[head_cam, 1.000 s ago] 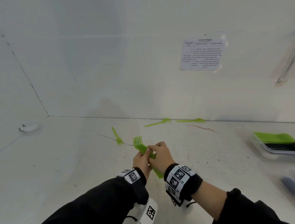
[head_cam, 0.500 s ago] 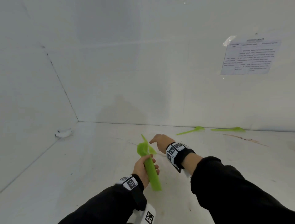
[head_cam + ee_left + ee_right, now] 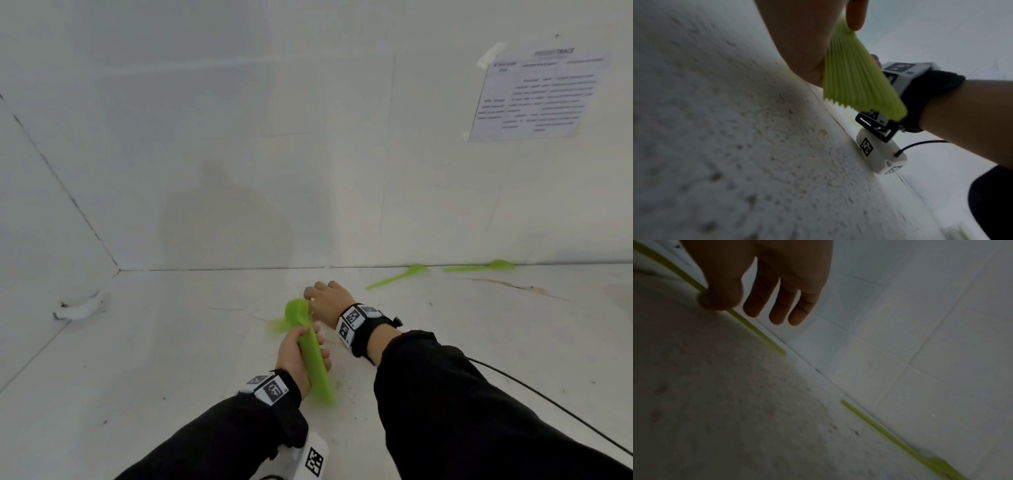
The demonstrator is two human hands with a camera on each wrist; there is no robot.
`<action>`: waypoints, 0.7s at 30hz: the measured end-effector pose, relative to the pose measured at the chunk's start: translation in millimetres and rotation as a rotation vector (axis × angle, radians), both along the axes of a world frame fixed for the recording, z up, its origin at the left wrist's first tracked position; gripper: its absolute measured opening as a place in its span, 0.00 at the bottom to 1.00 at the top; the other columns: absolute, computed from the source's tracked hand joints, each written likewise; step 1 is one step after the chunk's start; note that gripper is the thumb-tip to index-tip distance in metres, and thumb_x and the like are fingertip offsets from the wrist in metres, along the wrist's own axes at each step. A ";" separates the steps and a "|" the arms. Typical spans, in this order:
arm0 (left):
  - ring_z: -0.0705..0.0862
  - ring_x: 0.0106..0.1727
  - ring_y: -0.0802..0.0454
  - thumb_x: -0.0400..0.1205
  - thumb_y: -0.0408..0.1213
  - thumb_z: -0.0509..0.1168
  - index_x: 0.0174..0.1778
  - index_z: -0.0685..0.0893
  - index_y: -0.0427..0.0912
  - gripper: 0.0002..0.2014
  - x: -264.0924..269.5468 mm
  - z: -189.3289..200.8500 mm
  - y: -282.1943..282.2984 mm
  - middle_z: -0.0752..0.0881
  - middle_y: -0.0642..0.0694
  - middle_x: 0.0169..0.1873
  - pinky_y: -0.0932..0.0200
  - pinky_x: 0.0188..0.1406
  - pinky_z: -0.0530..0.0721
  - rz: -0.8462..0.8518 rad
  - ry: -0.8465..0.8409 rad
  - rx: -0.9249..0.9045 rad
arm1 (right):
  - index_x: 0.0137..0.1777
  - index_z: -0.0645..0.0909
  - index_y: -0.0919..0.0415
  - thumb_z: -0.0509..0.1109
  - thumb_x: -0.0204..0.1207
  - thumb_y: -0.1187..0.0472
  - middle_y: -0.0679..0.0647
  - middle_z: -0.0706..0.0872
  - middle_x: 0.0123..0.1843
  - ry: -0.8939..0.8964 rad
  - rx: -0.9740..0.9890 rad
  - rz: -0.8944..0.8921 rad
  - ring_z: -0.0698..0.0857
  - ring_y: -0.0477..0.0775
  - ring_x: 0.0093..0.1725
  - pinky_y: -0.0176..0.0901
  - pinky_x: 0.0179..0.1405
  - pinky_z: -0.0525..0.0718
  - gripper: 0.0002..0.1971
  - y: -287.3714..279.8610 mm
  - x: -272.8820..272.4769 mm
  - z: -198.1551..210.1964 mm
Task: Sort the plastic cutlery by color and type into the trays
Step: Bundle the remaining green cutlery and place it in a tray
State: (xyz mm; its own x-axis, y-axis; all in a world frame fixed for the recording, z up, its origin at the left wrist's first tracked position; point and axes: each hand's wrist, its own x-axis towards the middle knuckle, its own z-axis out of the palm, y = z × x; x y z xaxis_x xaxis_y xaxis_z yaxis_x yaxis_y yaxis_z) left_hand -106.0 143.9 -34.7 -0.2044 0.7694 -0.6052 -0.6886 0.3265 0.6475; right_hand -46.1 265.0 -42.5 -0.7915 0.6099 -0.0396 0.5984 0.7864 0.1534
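My left hand (image 3: 310,337) grips a stack of green plastic cutlery (image 3: 315,363) by the handles, held tilted above the table. In the left wrist view the ribbed handle ends of the stack (image 3: 855,78) fan out under my thumb (image 3: 856,14). My right hand (image 3: 318,294) reaches just beyond the stack, down at the table. There its thumb and forefinger (image 3: 715,300) pinch the thin handle of a single green piece (image 3: 760,335); the other fingers hang straight. Two green spoons (image 3: 397,275) (image 3: 479,266) lie by the back wall. No tray is in view.
The white table (image 3: 171,359) meets white walls at the back and left. A white scrap (image 3: 77,308) lies near the left wall. A printed sheet (image 3: 537,96) is taped on the back wall. A black cable (image 3: 548,401) trails from my right wrist.
My right hand let go of the stack and reached forward to the single green piece. The left hand now holds the stack alone. My view swung left, so the trays left the picture.
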 end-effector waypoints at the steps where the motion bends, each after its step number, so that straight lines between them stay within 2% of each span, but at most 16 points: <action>1: 0.71 0.13 0.54 0.82 0.37 0.54 0.37 0.77 0.39 0.11 2.4 -0.8 2.5 0.75 0.48 0.18 0.68 0.17 0.72 -0.008 -0.002 -0.001 | 0.66 0.77 0.61 0.58 0.82 0.60 0.56 0.73 0.71 0.046 -0.005 -0.027 0.70 0.61 0.70 0.51 0.64 0.68 0.15 4.2 6.5 -0.3; 3: 0.71 0.13 0.54 0.81 0.37 0.54 0.37 0.77 0.39 0.11 7.8 -2.8 7.2 0.75 0.48 0.17 0.69 0.16 0.72 -0.022 -0.004 -0.008 | 0.64 0.75 0.62 0.55 0.83 0.63 0.58 0.76 0.68 0.198 -0.069 -0.173 0.73 0.61 0.68 0.51 0.62 0.69 0.13 12.7 22.7 2.2; 6: 0.72 0.13 0.53 0.81 0.36 0.54 0.38 0.77 0.38 0.10 16.8 -7.0 12.5 0.75 0.48 0.17 0.68 0.15 0.73 -0.039 -0.006 -0.021 | 0.64 0.70 0.67 0.53 0.84 0.66 0.63 0.79 0.64 0.596 -0.274 -0.626 0.78 0.64 0.63 0.52 0.59 0.75 0.12 27.2 50.2 8.1; 8: 0.72 0.13 0.53 0.81 0.36 0.54 0.38 0.77 0.38 0.10 22.2 -8.8 14.8 0.75 0.47 0.18 0.68 0.15 0.73 -0.052 -0.011 -0.028 | 0.67 0.68 0.70 0.56 0.83 0.63 0.66 0.78 0.65 0.808 -0.392 -0.899 0.78 0.65 0.64 0.51 0.59 0.76 0.16 39.4 70.7 9.2; 9: 0.72 0.12 0.53 0.81 0.36 0.54 0.38 0.77 0.38 0.10 24.9 -9.2 16.2 0.75 0.47 0.18 0.68 0.15 0.73 -0.059 -0.013 -0.032 | 0.69 0.68 0.70 0.58 0.82 0.61 0.67 0.77 0.66 0.845 -0.432 -0.988 0.78 0.65 0.65 0.50 0.60 0.76 0.19 45.6 80.4 8.8; 11: 0.72 0.13 0.53 0.81 0.36 0.55 0.37 0.77 0.38 0.10 29.8 -9.6 18.8 0.75 0.47 0.18 0.67 0.15 0.73 -0.074 -0.016 -0.041 | 0.70 0.69 0.69 0.57 0.83 0.60 0.66 0.77 0.68 0.800 -0.457 -1.064 0.77 0.64 0.67 0.49 0.61 0.76 0.19 57.3 95.9 8.0; 13: 0.72 0.13 0.52 0.81 0.36 0.55 0.37 0.78 0.38 0.10 33.6 -10.0 21.8 0.75 0.47 0.18 0.67 0.16 0.73 -0.087 -0.019 -0.048 | 0.69 0.71 0.67 0.54 0.84 0.62 0.66 0.78 0.67 0.687 -0.415 -1.034 0.78 0.64 0.66 0.49 0.60 0.77 0.17 67.2 101.2 7.0; 16: 0.72 0.13 0.52 0.80 0.36 0.56 0.37 0.78 0.38 0.09 38.6 -12.2 25.6 0.75 0.47 0.18 0.67 0.17 0.72 -0.099 -0.031 -0.062 | 0.69 0.74 0.65 0.55 0.83 0.63 0.66 0.79 0.67 0.584 -0.408 -0.962 0.79 0.64 0.67 0.50 0.60 0.77 0.17 74.6 99.1 4.9; 18: 0.72 0.13 0.52 0.80 0.36 0.56 0.36 0.78 0.38 0.09 41.4 -13.0 27.6 0.75 0.47 0.17 0.67 0.18 0.72 -0.104 -0.036 -0.066 | 0.69 0.75 0.66 0.57 0.83 0.62 0.65 0.78 0.69 0.526 -0.410 -0.950 0.78 0.64 0.68 0.48 0.54 0.76 0.17 76.8 97.4 3.6; 21: 0.72 0.14 0.52 0.80 0.36 0.56 0.36 0.78 0.38 0.10 44.5 -14.0 28.5 0.75 0.47 0.18 0.67 0.18 0.72 -0.104 -0.033 -0.073 | 0.69 0.75 0.67 0.60 0.82 0.60 0.65 0.78 0.69 0.499 -0.431 -0.944 0.78 0.63 0.68 0.42 0.46 0.67 0.18 78.6 97.2 1.4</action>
State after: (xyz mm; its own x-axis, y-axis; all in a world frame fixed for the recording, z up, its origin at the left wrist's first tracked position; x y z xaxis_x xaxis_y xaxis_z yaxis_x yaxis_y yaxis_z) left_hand -61.4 172.4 -48.7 -0.1052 0.7387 -0.6658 -0.6688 0.4429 0.5971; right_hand 51.1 343.6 -41.2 -0.0132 0.9798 -0.1995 0.8951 -0.0773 -0.4390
